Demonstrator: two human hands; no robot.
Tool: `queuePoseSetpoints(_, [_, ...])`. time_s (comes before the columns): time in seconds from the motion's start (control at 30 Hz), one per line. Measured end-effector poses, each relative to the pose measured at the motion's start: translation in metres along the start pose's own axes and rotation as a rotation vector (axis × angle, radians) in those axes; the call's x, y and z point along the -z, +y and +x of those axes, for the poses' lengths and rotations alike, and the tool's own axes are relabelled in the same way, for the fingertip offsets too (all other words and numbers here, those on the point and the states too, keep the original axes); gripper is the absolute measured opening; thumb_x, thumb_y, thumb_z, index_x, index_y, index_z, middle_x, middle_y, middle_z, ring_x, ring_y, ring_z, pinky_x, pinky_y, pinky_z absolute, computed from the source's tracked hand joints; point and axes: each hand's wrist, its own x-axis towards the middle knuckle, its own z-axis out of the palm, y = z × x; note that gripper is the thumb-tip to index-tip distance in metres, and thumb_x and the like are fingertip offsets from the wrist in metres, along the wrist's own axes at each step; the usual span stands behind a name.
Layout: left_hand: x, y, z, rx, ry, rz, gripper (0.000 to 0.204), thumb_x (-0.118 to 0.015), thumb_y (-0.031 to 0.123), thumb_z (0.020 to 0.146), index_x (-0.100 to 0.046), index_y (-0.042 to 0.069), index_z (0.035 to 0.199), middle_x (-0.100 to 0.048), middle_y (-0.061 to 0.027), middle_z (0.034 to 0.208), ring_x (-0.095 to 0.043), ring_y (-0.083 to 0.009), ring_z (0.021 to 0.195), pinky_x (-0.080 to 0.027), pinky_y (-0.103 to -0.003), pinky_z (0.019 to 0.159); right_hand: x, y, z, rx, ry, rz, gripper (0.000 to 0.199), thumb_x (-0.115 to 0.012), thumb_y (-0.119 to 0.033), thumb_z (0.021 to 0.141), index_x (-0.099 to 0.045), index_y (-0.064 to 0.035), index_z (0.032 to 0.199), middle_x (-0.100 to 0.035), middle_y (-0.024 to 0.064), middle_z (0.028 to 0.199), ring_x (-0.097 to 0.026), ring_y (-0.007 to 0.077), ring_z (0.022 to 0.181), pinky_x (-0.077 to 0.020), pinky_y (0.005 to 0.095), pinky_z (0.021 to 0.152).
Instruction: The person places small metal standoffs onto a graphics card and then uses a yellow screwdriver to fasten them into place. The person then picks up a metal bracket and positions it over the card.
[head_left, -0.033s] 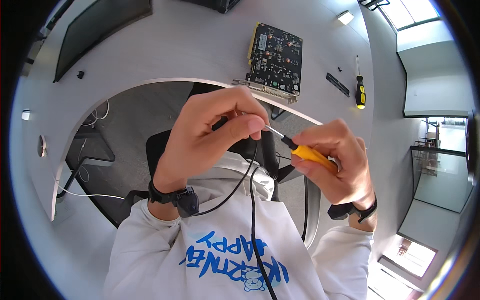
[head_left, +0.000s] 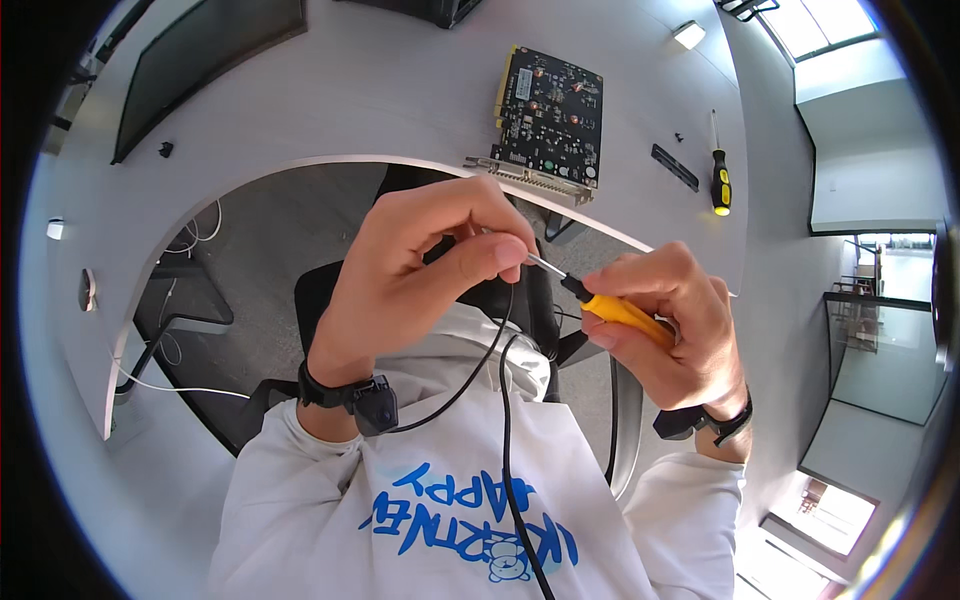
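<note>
My right hand (head_left: 675, 325) is closed around the yellow handle of a small screwdriver (head_left: 620, 312) with a black collar. Its thin metal shaft slants up to the left, toward my other hand. There, the thumb and forefinger of my left hand (head_left: 430, 265) are pinched together over the screwdriver's tip. The tip is hidden, so I cannot tell whether some small piece is held with it. Both hands are in the air, in front of the desk edge. Beyond them a graphics card (head_left: 550, 115) lies on the desk, its metal bracket near the edge.
On the right of the desk (head_left: 400, 110) lie a black-and-yellow screwdriver (head_left: 721, 182) and a dark flat strip (head_left: 675, 167). A monitor (head_left: 205, 75) stands at the far left, near a small black piece (head_left: 166, 149). A black cable (head_left: 508, 430) hangs across my shirt.
</note>
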Motion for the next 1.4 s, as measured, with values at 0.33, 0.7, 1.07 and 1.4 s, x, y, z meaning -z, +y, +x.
queuePoseSetpoints(0.33, [-0.024,0.021,-0.019,-0.135,0.08,0.352,0.001,-0.072,0.003,0.089,-0.072,0.002,0.088,-0.066,-0.0029,0.075,-0.05,-0.0097,0.062,-0.036,-0.025,0.057,-0.003,-0.004,-0.031,-0.064,0.098,0.169,0.024,-0.071,0.003,0.093,-0.065,0.0018,0.116,-0.075,0.0134,0.098,-0.075,0.0171,0.079,-0.0563,0.0246,0.071])
queuePoseSetpoints(0.7, [-0.034,0.019,0.008,-0.11,-0.014,0.447,0.004,-0.072,-0.003,0.086,-0.071,0.0,0.089,-0.069,-0.0058,0.077,-0.058,-0.0114,0.064,-0.04,-0.023,0.058,0.002,0.024,-0.034,-0.102,0.324,0.593,0.015,-0.071,0.01,0.091,-0.063,0.0033,0.102,-0.072,0.0116,0.09,-0.071,0.0111,0.075,-0.0569,0.023,0.071])
queuePoseSetpoints(1.07, [-0.028,0.013,0.022,-0.182,-0.035,0.361,0.007,-0.078,0.006,0.088,-0.073,0.002,0.09,-0.068,-0.0047,0.077,-0.057,-0.012,0.063,-0.039,-0.027,0.055,0.005,0.005,-0.034,-0.214,0.424,0.56,0.009,-0.063,0.0,0.098,-0.062,0.0048,0.106,-0.073,0.0167,0.091,-0.063,0.0081,0.059,-0.0479,0.0195,0.052])
queuePoseSetpoints(1.4, [-0.014,0.022,0.0,-0.134,-0.085,0.303,0.004,-0.073,0.001,0.087,-0.073,0.0,0.091,-0.071,-0.0051,0.079,-0.058,-0.0104,0.067,-0.041,-0.024,0.062,-0.005,-0.02,-0.027,-0.108,0.462,0.4,0.034,-0.075,-0.025,0.095,-0.067,0.0051,0.109,-0.074,0.0182,0.093,-0.067,0.0127,0.06,-0.0531,0.0217,0.053])
